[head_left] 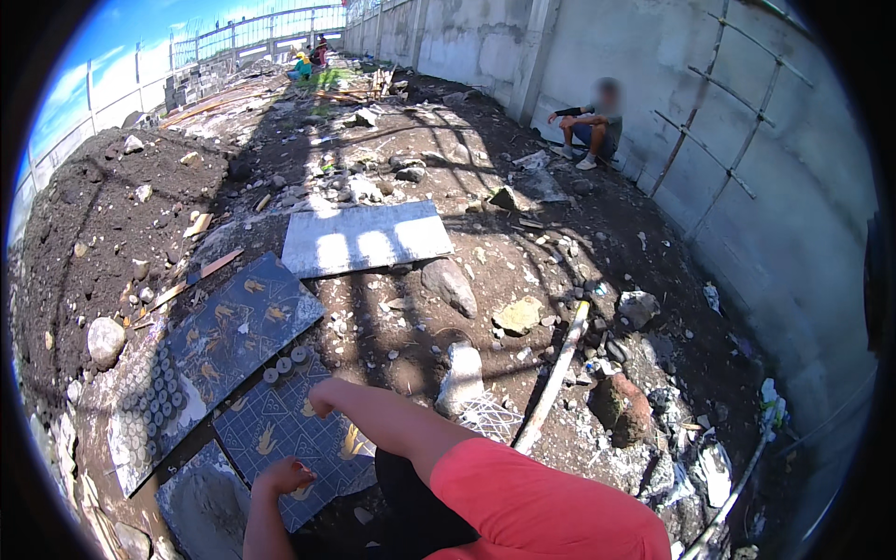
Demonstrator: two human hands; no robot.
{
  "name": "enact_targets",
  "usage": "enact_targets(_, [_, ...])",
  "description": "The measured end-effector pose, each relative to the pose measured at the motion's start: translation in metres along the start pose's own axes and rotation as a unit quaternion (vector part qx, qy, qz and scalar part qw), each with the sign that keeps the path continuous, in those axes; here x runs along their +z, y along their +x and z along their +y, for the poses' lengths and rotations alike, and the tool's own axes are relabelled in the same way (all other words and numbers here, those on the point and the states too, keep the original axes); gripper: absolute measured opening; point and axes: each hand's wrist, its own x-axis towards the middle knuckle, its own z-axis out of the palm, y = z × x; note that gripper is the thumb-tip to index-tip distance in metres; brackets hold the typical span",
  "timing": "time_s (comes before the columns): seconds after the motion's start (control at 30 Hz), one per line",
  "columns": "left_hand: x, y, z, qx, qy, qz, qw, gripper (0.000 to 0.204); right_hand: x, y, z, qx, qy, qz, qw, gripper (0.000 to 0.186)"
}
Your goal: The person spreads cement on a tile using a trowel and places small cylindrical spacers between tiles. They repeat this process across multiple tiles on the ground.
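Observation:
My left hand hovers over the near part of a dark board marked with a pale grid and yellow figures. Its fingers are curled together, and whatever they may hold is too small to make out. Across the same board reaches my right arm in a red sleeve. My right hand is closed at the board's far side, fingers bent down, their tips hidden. Just beyond it, a few grey round discs with centre marks lie in a short row. Wet-looking grey mortar is heaped on a panel left of my left hand.
Many grey discs cover the left end of another dark patterned board. A pale board lies beyond. Rocks and a wooden pole are on the right. A person sits by the concrete wall.

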Motion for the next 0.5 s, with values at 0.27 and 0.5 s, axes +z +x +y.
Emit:
enact_targets(0.27, [0.011,-0.001,0.003,-0.03,0.02,-0.057,0.998,0.071,0.004,0.006,-0.027,-0.004,0.009,-0.076,0.997,0.039])
enact_targets(0.5, [0.009,-0.003,0.008,0.028,0.058,0.074,0.995,0.074,-0.011,-0.024,-0.026,-0.01,-0.016,-0.033,0.999,0.04])
